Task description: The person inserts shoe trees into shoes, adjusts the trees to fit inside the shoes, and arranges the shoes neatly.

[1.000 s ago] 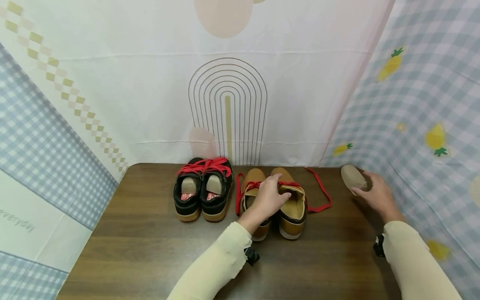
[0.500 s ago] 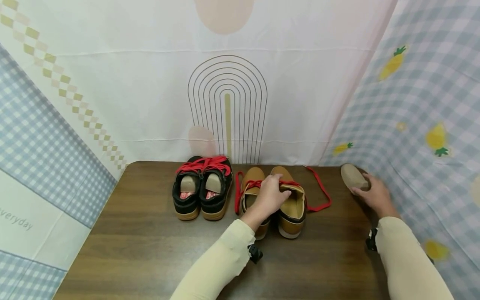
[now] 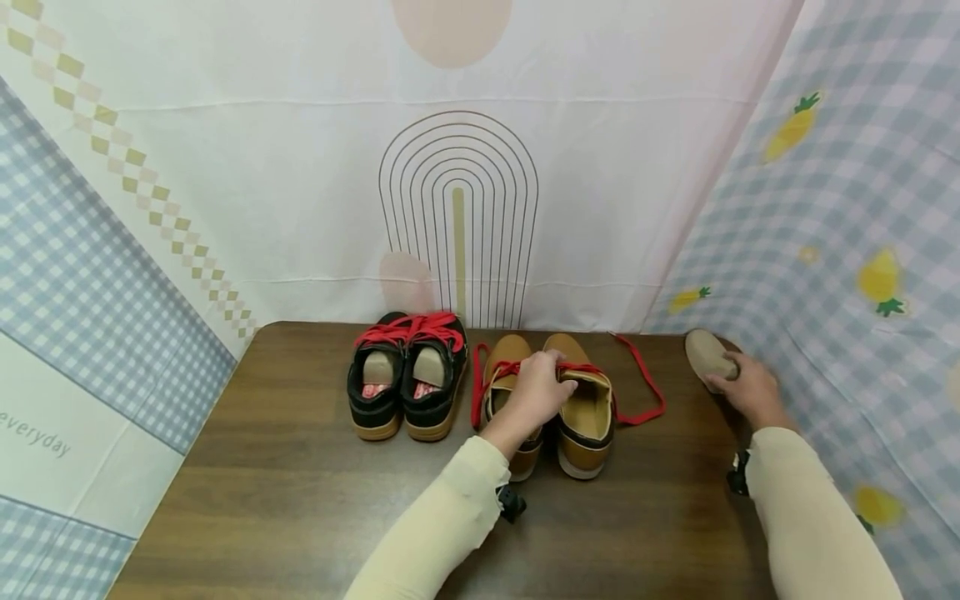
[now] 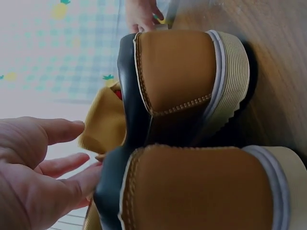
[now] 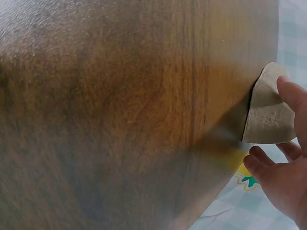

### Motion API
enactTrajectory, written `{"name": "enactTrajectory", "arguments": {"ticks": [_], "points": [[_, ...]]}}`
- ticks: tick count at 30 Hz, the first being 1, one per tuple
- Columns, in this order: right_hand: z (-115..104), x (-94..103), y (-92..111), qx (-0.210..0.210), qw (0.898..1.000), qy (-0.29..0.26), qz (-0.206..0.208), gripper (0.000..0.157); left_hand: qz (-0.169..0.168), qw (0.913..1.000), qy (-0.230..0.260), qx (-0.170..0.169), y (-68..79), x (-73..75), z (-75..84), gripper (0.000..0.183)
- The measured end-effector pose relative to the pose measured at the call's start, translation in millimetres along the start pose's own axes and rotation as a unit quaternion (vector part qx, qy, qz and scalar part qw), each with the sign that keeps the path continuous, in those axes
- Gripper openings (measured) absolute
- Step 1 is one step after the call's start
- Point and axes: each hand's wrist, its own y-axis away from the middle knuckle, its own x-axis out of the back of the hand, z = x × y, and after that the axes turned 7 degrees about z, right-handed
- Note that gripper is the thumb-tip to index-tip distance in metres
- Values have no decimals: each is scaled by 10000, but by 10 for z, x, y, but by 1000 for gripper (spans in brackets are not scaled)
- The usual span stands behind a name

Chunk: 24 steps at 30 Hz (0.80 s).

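Note:
In the head view my right hand [image 3: 752, 390] grips the rear end of a beige moulded shoe insert [image 3: 707, 354] at the table's far right corner. The right wrist view has the thumb over the insert [image 5: 269, 112], with the other fingers lower down and partly hidden. My left hand [image 3: 536, 392] lies over a pair of tan shoes [image 3: 588, 454] with red laces, fingers loosely extended near their openings. In the left wrist view its thumb stands apart from the shoe collars; whether its fingertips touch a shoe is hidden.
Left of the tan shoes stand black shoes [image 3: 375, 408] with red laces, a beige insert [image 3: 429, 367] in each. A loose red lace [image 3: 643, 379] trails on the brown table [image 3: 285, 483]. Patterned cloth [image 3: 847, 250] hangs along the right side and back.
The thumb and fingers of my right hand have closed in on the insert, which stays about where it was. The left hand and the shoes have hardly moved.

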Motion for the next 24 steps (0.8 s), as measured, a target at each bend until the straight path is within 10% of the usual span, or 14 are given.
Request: {"name": "enactTrajectory", "arguments": {"ticks": [24], "points": [[-11, -100, 22, -277, 9989, -132, 346, 58, 232, 9990, 359, -100, -36, -51, -173, 16]]}}
